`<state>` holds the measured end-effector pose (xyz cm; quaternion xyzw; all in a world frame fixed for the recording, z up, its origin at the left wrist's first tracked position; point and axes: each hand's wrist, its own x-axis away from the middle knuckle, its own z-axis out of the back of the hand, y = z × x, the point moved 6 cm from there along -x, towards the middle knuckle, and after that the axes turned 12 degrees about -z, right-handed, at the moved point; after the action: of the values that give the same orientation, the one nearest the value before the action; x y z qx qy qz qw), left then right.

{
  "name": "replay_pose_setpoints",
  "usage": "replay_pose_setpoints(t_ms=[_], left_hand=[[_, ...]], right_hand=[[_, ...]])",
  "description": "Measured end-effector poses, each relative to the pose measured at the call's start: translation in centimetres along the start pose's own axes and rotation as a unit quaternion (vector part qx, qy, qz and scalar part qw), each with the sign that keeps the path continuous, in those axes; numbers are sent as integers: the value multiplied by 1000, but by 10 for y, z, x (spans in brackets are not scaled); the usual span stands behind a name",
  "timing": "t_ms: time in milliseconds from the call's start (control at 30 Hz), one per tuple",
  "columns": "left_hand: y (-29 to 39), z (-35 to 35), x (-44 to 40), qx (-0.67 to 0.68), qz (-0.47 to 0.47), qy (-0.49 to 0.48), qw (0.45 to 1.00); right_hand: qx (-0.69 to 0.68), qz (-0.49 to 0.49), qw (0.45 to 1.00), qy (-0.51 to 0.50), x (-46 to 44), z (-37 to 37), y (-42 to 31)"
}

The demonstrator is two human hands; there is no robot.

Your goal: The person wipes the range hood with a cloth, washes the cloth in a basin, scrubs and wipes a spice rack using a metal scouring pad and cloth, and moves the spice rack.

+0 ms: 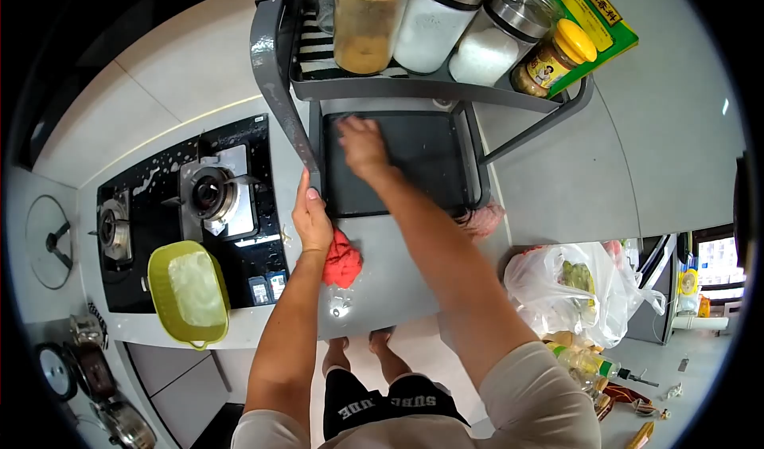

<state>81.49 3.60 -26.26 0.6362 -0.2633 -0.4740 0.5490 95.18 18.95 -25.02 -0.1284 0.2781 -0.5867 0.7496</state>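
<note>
A dark grey two-tier spice rack (pixel 282 91) stands on the counter. My left hand (pixel 312 220) grips its near left side, with the thumb against the frame. My right hand (pixel 364 148) reaches over the rack's lower black tray (pixel 422 166), near its far left corner. Its fingers are slightly blurred and look apart, and I see nothing held in them. A crumpled red cloth (pixel 342 259) lies on the counter beside my left wrist. Behind the tray's near right corner a pinkish cloth (pixel 483 220) partly shows.
Several seasoning jars (pixel 434 23) and a yellow-lidded jar (pixel 555 57) fill the upper shelf. Left is a wet gas stove (pixel 211 194), with a green basin (pixel 159 290) of cloudy water on its front edge. A white plastic bag (pixel 549 290) stands at right.
</note>
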Motion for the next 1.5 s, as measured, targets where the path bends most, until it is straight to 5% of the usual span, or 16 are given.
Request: replay_pose_setpoints(t_ms=[100, 167, 367, 500, 567, 700, 767, 900, 1167, 1267, 1367, 1500], left_hand=[[3, 0, -1, 28, 0, -9, 1000], [5, 0, -2, 16, 0, -8, 1000], [8, 0, -1, 2, -7, 1, 1000], [2, 0, 0, 12, 11, -7, 1000], [5, 1, 1, 3, 14, -8, 1000], [7, 1, 2, -49, -30, 23, 998], [2, 5, 5, -94, -29, 10, 995], [3, 4, 6, -96, 34, -25, 995], [12, 5, 5, -110, 5, -65, 992], [18, 2, 4, -31, -1, -73, 997], [-3, 1, 7, 4, 89, -102, 991], [-8, -1, 8, 64, 111, -97, 987]], right_hand=[[-37, 24, 998, -42, 46, 16, -23], [1, 20, 981, -195, 75, 28, -17], [-7, -36, 999, -16, 9, 7, -17], [-10, 39, 996, -80, 45, 24, -18], [-57, -28, 967, -247, 65, 36, -5], [-296, -161, 938, -81, 38, 68, -22], [-350, -153, 922, -64, 29, 51, -45], [-262, -145, 954, -28, -17, 51, -62], [-201, -75, 974, -76, -18, 52, -70], [-211, -97, 971, -61, -21, 44, -66], [-235, -97, 964, -75, 22, 55, -70], [-242, -100, 964, -54, -33, 40, -61]])
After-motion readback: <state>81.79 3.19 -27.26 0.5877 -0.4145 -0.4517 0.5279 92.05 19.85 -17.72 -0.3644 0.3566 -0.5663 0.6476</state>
